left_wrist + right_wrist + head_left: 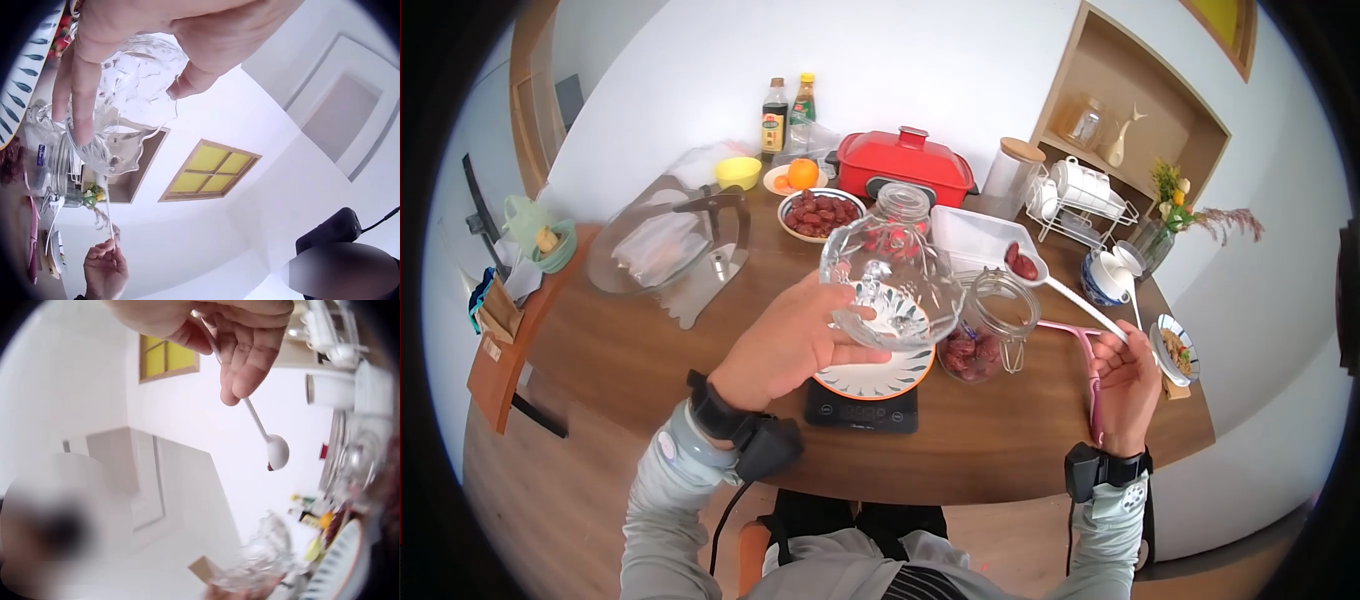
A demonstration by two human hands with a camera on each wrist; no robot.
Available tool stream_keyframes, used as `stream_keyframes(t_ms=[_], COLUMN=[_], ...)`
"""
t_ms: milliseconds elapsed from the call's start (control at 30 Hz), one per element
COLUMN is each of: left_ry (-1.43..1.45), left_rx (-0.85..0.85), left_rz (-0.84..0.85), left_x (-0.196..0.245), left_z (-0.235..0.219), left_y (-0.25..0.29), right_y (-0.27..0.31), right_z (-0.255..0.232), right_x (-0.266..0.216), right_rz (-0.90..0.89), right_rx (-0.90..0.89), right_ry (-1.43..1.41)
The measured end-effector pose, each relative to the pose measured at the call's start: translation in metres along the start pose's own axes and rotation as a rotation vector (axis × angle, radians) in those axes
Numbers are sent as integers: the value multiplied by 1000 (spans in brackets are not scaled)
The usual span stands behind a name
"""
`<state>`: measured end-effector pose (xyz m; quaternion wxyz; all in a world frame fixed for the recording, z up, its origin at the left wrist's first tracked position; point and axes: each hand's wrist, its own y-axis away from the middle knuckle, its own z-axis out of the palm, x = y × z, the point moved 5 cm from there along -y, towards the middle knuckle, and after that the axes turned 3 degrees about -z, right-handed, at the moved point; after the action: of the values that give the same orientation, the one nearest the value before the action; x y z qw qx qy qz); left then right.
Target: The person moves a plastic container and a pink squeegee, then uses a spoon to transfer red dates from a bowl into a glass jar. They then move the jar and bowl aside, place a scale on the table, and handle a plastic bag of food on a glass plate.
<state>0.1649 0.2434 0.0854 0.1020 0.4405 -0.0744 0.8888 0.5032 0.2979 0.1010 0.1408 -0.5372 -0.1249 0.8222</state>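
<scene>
My left hand (pixel 785 340) grips a clear glass bowl (pixel 932 270) by its rim and holds it tilted above a leaf-patterned plate (pixel 875 380). The plate sits on a black kitchen scale (pixel 862 415). Between thumb and fingers, my right hand (pixel 1125 390) holds the handle of a white spoon (pixel 1085 302). Dark red dates (pixel 1022 263) lie in the spoon's bowl, raised over the far side of an open glass jar (pixel 1007 312). More dates (pixel 972 355) fill the bottom of that jar. In the right wrist view the spoon (pixel 277 452) points away from the fingers.
Behind the plate stand a bowl of dates (pixel 822 213), a red electric cooker (pixel 912 168) and a white plastic tub (pixel 975 235). A pink long-handled utensil (pixel 1090 375) lies beside the right hand. A dish of food (pixel 1178 350) is at the right edge, a glass lid (pixel 625 245) at the left.
</scene>
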Motion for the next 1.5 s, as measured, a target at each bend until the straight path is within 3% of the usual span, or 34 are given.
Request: stream_keyframes(t_ms=[167,333,433,533,633,1100,1200,1300,1400,1500], left_ry=[93,163,188,156,141,138,-24,-497,-1604,-1426], left_rx=[42,115,170,190,243,485,487,706,980,885], left_rz=[117,162,200,243,242,164,126,-81,587,623], left_x=[12,13,19,22,22,-3,1,21,52,71], left_z=[-31,-71,-92,-118,-143,-202,-198,-178,-164,-156], left_y=[-4,-9,-7,-7,-11,-34,-31,-7,5,-9], right_y=[15,34,37,43,49,59,60,58,57,57], right_z=[26,44,38,32,32,40,39,33,29,29], right_x=[-9,-15,-11,-18,-21,0,2,2,6,14], right_rz=[-221,-525,-444,-387,-361,-304,-313,-330,-319,-282], right_rx=[-187,-394,-342,-175,-69,-52,-11,45,89,80], right_ry=[768,1022,914,627,516,366,328,272,214,192])
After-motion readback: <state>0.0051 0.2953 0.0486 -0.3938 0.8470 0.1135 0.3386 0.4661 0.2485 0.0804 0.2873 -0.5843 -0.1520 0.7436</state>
